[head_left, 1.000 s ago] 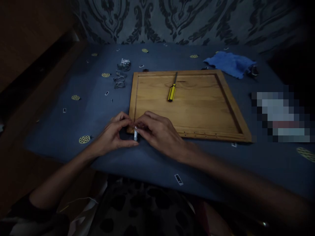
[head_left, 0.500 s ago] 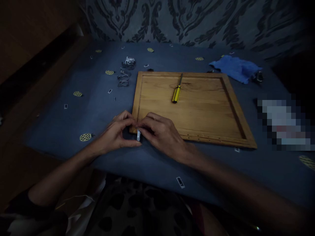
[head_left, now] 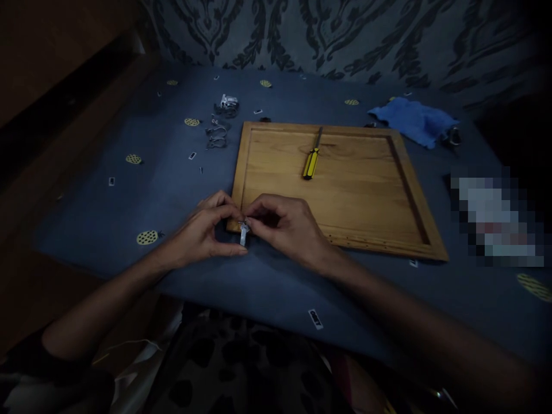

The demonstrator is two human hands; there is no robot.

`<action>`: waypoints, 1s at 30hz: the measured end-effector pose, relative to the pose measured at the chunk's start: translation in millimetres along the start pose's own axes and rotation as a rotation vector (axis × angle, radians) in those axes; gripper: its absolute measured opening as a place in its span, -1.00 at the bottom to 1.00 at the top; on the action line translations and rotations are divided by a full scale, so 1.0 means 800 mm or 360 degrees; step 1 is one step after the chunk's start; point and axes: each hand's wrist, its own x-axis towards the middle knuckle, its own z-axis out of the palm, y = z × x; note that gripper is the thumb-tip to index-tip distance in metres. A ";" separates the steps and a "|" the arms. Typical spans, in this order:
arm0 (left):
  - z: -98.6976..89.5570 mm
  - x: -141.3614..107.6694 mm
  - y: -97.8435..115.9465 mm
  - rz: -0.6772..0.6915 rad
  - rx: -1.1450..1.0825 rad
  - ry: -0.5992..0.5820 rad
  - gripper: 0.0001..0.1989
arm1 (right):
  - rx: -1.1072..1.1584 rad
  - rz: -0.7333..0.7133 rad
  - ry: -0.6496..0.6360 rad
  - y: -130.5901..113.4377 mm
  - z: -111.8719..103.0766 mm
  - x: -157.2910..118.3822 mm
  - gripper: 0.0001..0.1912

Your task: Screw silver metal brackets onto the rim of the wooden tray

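A silver metal cabinet hinge [head_left: 244, 234] sits at the near left corner of a framed wooden cabinet door [head_left: 280, 190]. My left hand [head_left: 207, 230] is curled round the hinge, thumb at its near end and fingers at its far end. At the hinge's far end, my right hand [head_left: 291, 227] has thumb and forefinger pinched together; whatever is between these fingertips is too small and dark to name. On the door lies a screwdriver [head_left: 311, 164] with a yellow and black handle, its shaft pointing away from me.
Several metal hinge parts [head_left: 218, 135] lie left of the door, with a small screw [head_left: 200, 170] nearer me. A blue cloth [head_left: 416, 121] is at the back right, beside a dark shiny object [head_left: 454, 136]. Blue patterned fabric [head_left: 172, 190] covers the surface. A blurred-out item [head_left: 495, 218] lies at the right.
My right fingertips have shifted slightly away from me and right, so more of the hinge shows. My left hand keeps its grip. The view has tilted a little.
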 end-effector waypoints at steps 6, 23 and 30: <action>-0.001 0.001 0.002 -0.0005 0.0013 -0.0021 -0.57 | 0.0243 0.0145 -0.0020 0.001 0.000 0.002 -0.95; -0.001 0.002 -0.001 0.0024 0.0039 -0.0008 -0.58 | 0.0052 0.0031 -0.0080 0.007 -0.002 0.001 -0.94; -0.003 0.003 0.000 0.0046 0.0014 -0.0024 -0.57 | -0.0096 -0.0116 -0.0062 0.012 -0.002 -0.001 -0.94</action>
